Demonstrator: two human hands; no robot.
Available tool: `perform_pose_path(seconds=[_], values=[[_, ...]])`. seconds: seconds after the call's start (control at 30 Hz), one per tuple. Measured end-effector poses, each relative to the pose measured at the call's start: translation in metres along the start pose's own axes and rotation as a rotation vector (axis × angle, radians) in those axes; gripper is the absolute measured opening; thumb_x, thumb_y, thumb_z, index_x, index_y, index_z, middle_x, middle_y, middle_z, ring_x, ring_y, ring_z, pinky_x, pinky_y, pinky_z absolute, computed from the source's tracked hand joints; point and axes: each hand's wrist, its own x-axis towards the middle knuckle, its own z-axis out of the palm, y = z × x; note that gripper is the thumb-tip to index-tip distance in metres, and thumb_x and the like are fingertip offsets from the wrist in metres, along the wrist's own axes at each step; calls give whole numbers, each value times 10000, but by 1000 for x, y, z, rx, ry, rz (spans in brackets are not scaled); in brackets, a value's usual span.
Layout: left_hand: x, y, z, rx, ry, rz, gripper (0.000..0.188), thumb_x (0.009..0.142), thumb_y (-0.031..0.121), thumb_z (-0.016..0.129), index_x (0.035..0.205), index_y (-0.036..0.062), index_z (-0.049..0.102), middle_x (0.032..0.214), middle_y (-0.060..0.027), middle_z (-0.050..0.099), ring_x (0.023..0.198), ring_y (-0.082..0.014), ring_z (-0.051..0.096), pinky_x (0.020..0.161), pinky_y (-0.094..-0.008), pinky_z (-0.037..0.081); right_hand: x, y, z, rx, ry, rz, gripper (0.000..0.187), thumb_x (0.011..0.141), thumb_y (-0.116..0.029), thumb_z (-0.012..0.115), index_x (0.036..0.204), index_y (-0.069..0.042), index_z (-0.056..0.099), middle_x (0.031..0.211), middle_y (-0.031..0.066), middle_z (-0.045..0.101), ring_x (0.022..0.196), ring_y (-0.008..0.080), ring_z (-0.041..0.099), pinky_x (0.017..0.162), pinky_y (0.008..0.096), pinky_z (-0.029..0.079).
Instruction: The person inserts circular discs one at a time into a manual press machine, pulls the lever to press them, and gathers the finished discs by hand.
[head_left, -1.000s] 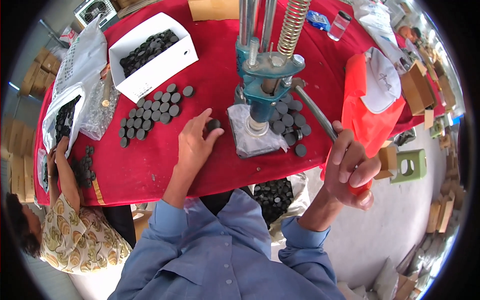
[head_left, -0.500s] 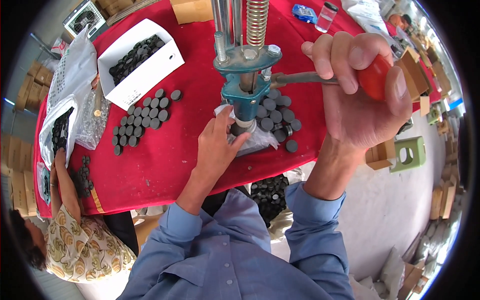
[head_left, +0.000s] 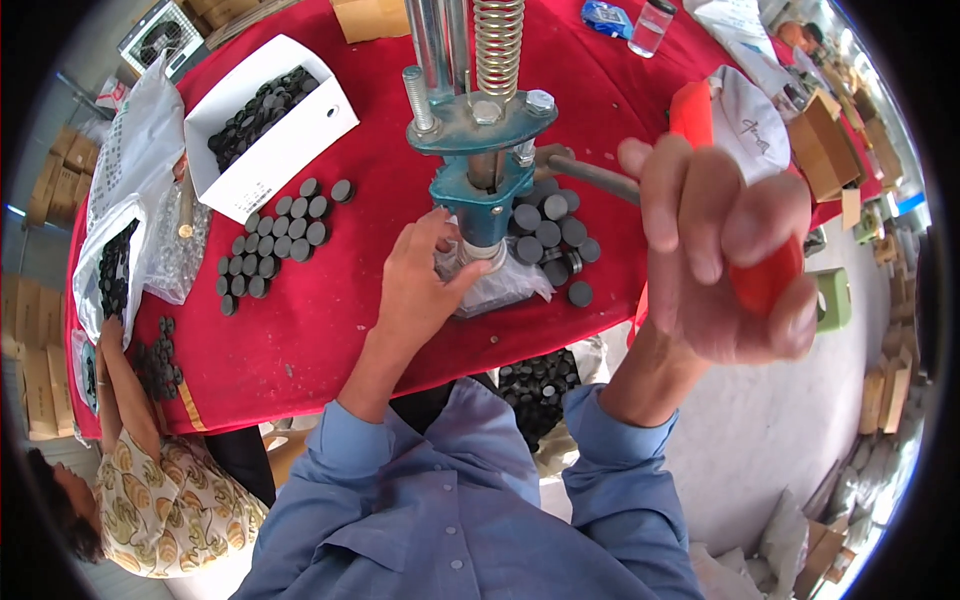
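Observation:
A teal hand press (head_left: 484,200) with a coiled spring and steel posts stands in front of me. My right hand (head_left: 715,250) curls around the red knob (head_left: 765,280) at the end of its lever (head_left: 600,180). My left hand (head_left: 420,275) is at the foot of the press, thumb and fingers bent around the space under the pale ram end (head_left: 484,252). What lies between those fingers is hidden. Clear plastic film (head_left: 510,288) lies under the ram, beside the left thumb. Several dark round caps (head_left: 547,234) are heaped just right of the press.
Rows of dark caps (head_left: 283,227) lie left of the press, below a white box (head_left: 300,140) of black pieces. At far left a co-worker's hand (head_left: 112,335) reaches into a white bag (head_left: 130,225). A sack of black pieces (head_left: 535,390) sits below the table edge (head_left: 480,365).
My right hand has come down with the lever's red knob. My left thumb has closed in on the ram end, where a dark cap showed before. The view has shifted slightly.

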Motion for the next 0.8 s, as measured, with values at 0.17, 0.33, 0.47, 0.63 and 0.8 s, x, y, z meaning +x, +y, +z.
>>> perform_pose_path(seconds=[0.17,0.33,0.47,0.63,0.8], values=[[6,3,3,-4,-76,5,668,698,170,908,1231,-9,547,1044,-173,621,931,-338,640,787,-450,532,-10,-6,1,-29,-2,0,358,978,-523,560,971,-165,543,789,4,501,794,213,512,1078,532,396],[3,-7,11,-43,-66,-7,638,715,176,896,1208,-16,540,1053,-182,609,942,-350,635,798,-452,529,4,-1,-2,-60,-21,15,391,974,-543,556,1006,-154,581,779,7,506,803,208,522,1060,526,415],[3,-6,13,-97,-40,-18,629,730,188,892,1204,-17,533,1054,-186,604,953,-357,632,813,-454,529,0,-7,-2,-5,-24,42,384,972,-540,570,988,-157,573,775,2,502,807,206,519,1061,533,418],[2,-1,5,-21,-59,12,653,730,176,888,1249,-17,542,1091,-185,615,1012,-351,629,852,-451,529,-14,-7,9,-1,24,42,353,964,-538,595,943,-188,550,778,-13,504,805,204,518,1084,517,384],[23,-29,-34,174,42,143,499,754,95,833,1212,14,651,1289,-182,624,1192,-374,579,1031,-450,478,-60,7,15,-18,79,-80,279,949,-519,625,937,-246,572,774,-46,511,823,201,532,1143,534,307]])
